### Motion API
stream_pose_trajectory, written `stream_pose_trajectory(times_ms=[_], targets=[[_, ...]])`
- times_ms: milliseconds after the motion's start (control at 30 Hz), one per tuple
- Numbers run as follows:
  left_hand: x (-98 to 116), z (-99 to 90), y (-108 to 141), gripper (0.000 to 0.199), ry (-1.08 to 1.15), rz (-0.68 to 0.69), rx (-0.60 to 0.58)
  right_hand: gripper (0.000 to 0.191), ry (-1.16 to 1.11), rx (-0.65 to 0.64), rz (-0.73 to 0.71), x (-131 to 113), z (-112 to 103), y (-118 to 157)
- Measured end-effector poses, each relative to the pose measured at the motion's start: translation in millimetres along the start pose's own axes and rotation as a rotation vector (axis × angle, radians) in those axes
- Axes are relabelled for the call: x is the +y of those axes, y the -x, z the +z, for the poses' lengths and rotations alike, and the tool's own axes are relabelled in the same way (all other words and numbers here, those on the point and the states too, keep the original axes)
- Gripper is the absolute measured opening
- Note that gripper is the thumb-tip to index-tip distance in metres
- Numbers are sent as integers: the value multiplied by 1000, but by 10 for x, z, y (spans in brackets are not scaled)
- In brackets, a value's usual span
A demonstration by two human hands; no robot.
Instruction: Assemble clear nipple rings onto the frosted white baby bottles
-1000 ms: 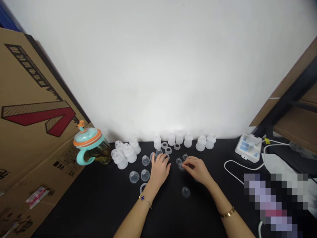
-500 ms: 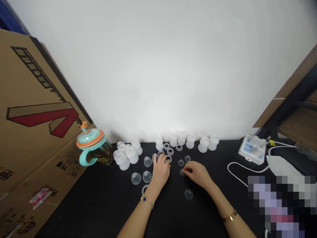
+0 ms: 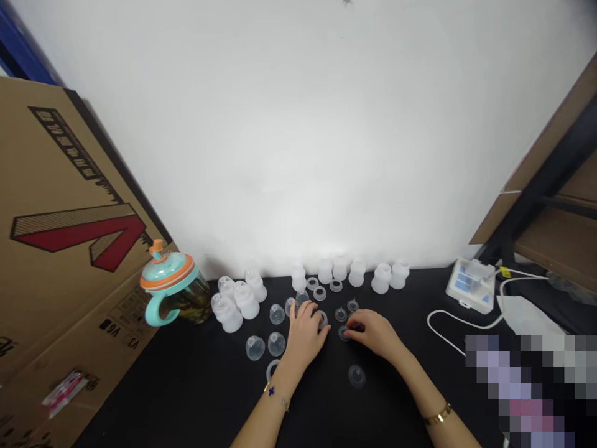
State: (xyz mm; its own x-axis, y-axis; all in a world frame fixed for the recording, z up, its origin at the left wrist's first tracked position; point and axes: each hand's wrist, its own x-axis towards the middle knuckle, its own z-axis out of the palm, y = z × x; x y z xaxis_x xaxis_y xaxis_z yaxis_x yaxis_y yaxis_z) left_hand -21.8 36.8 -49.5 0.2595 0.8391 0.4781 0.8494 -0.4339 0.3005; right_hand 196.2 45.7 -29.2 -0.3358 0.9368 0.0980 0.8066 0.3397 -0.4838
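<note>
On the black tabletop, my left hand [image 3: 305,333] has its thumb and fingers around a white screw ring [image 3: 323,320]. My right hand [image 3: 375,337] pinches a clear, flat-based piece [image 3: 344,333], which looks like a silicone bottle nipple, with its fingertips. Two similar pieces [image 3: 341,314] sit just beyond those fingertips. Another [image 3: 357,376] lies closer to me. Clear dome caps [image 3: 276,343] are to the left of my left hand, some partly behind its fingers. A second ring [image 3: 273,369] is partly covered by my left wrist. More rings [image 3: 319,293] lie farther back.
White bottle bodies [image 3: 357,272] line the wall. Capped bottles [image 3: 246,300] cluster at left beside a teal-lidded jug [image 3: 175,286]. A large cardboard box [image 3: 69,186] borders the left side. A white case [image 3: 471,286] and a cable [image 3: 466,318] are at right.
My left hand has drawn the ring slightly toward me, and its thumb now shows beside it. My right hand stays at the same clear piece. The camera view has tilted a little upward.
</note>
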Motion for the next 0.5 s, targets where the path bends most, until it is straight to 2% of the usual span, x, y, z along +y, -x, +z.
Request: stream_pose_trajectory(times_ms=[233,500], targets=[[60,35,9,11,92,7,-39,11,-41,-27,-1,55,40,-20],[83,-49,-3,12,92,-16,-74,13,-26,-59,10,4,-23,-10]])
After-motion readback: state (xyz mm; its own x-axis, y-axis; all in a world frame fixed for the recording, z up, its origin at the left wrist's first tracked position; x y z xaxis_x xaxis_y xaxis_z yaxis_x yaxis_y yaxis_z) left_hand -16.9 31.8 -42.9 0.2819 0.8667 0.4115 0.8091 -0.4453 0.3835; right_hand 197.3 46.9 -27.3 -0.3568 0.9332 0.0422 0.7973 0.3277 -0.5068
